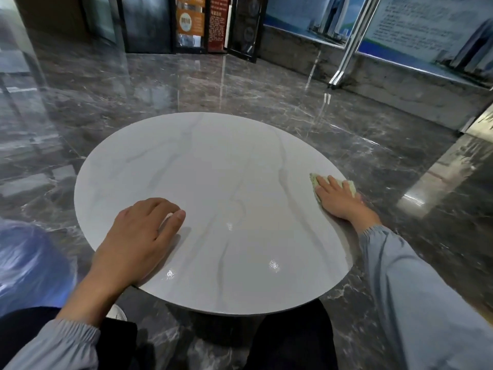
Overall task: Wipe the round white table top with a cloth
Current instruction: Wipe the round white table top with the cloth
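Note:
The round white table top (213, 182) with faint grey veins fills the middle of the head view. A pale green cloth (351, 186) lies at its right edge. My right hand (338, 200) presses flat on the cloth with straight fingers, covering most of it. My left hand (141, 233) rests on the near left part of the table top, fingers loosely curled, holding nothing.
Dark polished marble floor (186, 84) surrounds the table. Black display stands (192, 22) line the back, and a metal post (344, 65) leans at the back right. A blue blurred object (29, 260) sits low on the left. The table's dark pedestal (221, 327) stands between my knees.

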Demonstrator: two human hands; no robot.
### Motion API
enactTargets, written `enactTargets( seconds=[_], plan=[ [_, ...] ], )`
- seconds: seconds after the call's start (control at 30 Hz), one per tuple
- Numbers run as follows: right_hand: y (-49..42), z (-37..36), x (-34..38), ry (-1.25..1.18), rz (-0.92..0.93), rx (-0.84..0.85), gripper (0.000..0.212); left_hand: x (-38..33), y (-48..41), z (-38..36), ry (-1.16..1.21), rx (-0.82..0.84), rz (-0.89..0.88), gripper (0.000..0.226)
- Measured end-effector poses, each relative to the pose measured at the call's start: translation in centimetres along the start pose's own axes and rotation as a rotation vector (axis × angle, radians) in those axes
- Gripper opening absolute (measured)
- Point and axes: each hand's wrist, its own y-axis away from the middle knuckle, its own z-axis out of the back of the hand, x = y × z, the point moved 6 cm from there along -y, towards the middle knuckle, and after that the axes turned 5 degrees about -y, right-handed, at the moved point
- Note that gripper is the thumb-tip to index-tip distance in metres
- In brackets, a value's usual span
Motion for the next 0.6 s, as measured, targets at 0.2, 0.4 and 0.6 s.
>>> enactTargets(
  seconds=[0.2, 0.4, 0.6],
  plan=[
    [12.8, -3.8, 20.3, 0.130, 0.659, 0.035, 0.056, 0.9, 0.3, 1.1, 0.143, -0.154, 0.104, 0.053],
    [27.3, -7.2, 27.7, 0.039, 1.110, 0.250, 0.053, 1.5, 0.7, 2.0, 0.279, -0.251, 0.167, 0.039],
    [11.6, -3.6, 19.7, 0.079, 0.866, 0.013, 0.056, 2.2, 0.9, 1.7, 0.259, -0.241, 0.179, 0.043]
  ],
)
